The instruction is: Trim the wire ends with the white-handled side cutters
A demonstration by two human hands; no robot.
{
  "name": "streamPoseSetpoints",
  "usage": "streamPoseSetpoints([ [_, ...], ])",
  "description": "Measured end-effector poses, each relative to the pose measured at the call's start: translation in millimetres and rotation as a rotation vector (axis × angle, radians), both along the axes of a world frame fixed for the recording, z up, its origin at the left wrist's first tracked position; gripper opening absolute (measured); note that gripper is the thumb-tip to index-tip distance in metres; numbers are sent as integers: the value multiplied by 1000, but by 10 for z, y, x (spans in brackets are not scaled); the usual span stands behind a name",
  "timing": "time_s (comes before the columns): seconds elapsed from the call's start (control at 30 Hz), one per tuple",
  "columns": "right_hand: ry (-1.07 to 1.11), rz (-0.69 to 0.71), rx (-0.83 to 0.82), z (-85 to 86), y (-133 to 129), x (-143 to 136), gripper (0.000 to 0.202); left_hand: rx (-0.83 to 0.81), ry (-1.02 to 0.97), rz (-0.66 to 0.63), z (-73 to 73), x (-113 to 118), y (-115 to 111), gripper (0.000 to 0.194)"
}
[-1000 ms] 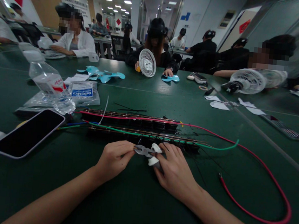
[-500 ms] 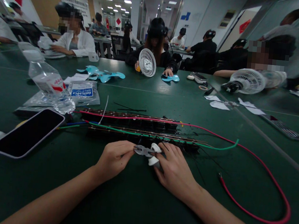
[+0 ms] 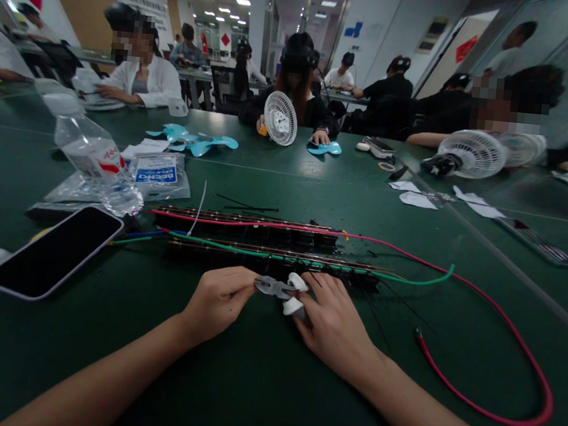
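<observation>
Apparently pliers work, toward the near edge of the worktop (image 3: pixel 258 378): right hand (image 3: pixel 332 311) wrapped round pliers (image 3: pixel 271 286), left hand (image 3: pixel 218 300) pinched closed at their tip, contents hidden. Next move probably calls for steadiness.

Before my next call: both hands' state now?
Left hand: closed in a pinch at the tip of the pliers; contents cannot be told.
Right hand: closed, holding the pliers.

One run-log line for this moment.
right hand: holds pliers | left hand: at pliers' tip, grip unclear | nearby: green wire, red wire
</observation>
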State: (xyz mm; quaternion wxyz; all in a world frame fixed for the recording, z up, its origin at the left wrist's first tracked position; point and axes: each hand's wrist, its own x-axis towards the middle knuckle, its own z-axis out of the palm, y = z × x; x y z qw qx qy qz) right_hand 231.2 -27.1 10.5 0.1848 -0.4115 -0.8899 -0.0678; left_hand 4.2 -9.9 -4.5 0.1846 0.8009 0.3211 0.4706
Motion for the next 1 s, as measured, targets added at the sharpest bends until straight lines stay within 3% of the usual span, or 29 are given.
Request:
streamPoseSetpoints([
  [0.73, -11, 0, -54, 9, -10, 11, 23, -9, 15, -28, -11, -9, 8, 19],
  [1.0, 4, -1, -62, -8, -11, 11, 24, 20, 13, 19, -2, 6, 1, 18],
])
